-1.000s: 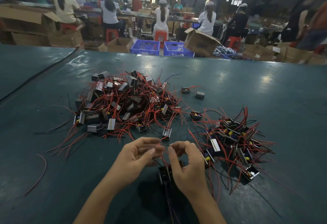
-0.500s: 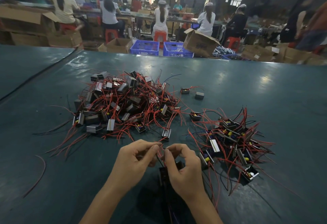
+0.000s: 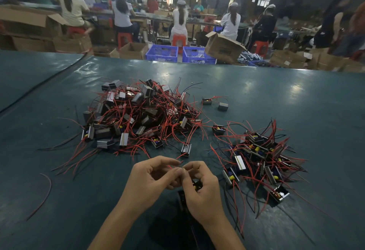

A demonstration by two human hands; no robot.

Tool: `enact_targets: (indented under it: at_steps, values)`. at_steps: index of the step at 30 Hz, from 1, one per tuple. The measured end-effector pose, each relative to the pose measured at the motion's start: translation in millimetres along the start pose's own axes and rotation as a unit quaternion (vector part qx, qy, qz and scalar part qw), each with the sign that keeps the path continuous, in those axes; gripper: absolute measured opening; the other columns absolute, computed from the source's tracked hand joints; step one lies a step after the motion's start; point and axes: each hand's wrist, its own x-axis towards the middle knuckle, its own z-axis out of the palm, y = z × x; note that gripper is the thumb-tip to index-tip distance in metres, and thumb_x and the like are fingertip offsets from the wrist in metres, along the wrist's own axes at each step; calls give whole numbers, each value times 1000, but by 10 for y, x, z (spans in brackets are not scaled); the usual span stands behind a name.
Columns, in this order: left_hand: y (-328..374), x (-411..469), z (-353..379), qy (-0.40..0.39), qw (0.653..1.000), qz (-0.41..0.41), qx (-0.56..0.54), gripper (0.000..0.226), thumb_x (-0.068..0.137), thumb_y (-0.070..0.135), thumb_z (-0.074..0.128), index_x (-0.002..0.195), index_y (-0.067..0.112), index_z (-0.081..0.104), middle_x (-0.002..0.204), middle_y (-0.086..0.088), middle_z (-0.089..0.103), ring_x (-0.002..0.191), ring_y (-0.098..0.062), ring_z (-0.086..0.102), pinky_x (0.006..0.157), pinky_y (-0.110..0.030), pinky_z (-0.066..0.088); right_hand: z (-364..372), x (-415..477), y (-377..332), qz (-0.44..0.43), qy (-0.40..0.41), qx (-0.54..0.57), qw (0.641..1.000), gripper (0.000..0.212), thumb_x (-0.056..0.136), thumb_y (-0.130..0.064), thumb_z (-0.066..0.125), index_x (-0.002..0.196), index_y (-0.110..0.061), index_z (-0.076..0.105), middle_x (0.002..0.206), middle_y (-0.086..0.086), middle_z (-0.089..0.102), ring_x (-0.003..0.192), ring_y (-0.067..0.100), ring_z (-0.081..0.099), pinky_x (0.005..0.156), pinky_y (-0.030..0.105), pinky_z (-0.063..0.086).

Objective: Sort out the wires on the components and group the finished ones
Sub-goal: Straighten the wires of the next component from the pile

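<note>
My left hand (image 3: 152, 178) and my right hand (image 3: 201, 188) meet fingertip to fingertip near the table's front, pinching a thin red wire (image 3: 171, 167) between them. A small dark component (image 3: 182, 197) hangs just below, mostly hidden by my right hand. A big tangled pile of small black and metal components with red wires (image 3: 138, 119) lies beyond my hands to the left. A smaller pile of the same components (image 3: 258, 156) lies to the right.
The green table (image 3: 296, 101) carries two stray components (image 3: 215, 103) behind the piles and a loose red wire (image 3: 42, 196) at the front left. Beyond the far edge stand blue crates (image 3: 162, 53), cardboard boxes and several seated people.
My hands have drawn closer together and slightly nearer to me, the fingertips now touching over the wire. The piles have not moved.
</note>
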Motion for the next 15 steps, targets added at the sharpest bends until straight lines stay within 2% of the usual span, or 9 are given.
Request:
enact_targets:
  at_steps: [3,10,12,15]
  values:
    - [-4,0,0,5,999,14,30,19,75,30,71,85,15,76,69,-7,73,61,-20,70,59,-26,57,0,-6,-3,7,-6,16,1000,9,89,-45,58,89,-37,60,77,-8,68,83,27,65,71,49,54]
    - [13,-10,-20,2,997,29,74,16,78,31,70,79,16,74,70,-1,72,61,-14,69,60,-23,56,-15,-15,-32,2,-18,8,1000,10,91,-45,57,89,-35,59,78,-9,66,82,24,63,68,43,53]
    - [20,-8,-25,4,995,29,91,17,78,34,69,76,18,73,68,0,71,60,-12,67,59,-22,55,-22,-19,-44,2,-20,4,1000,10,90,-44,57,89,-34,60,78,-10,66,82,23,62,68,37,53]
    - [10,-2,-33,4,993,28,113,19,81,37,66,74,20,71,66,-1,69,58,-14,65,58,-28,55,-34,-26,-44,7,-23,-16,1000,16,88,-47,56,90,-34,64,81,-14,67,87,18,62,73,31,51]
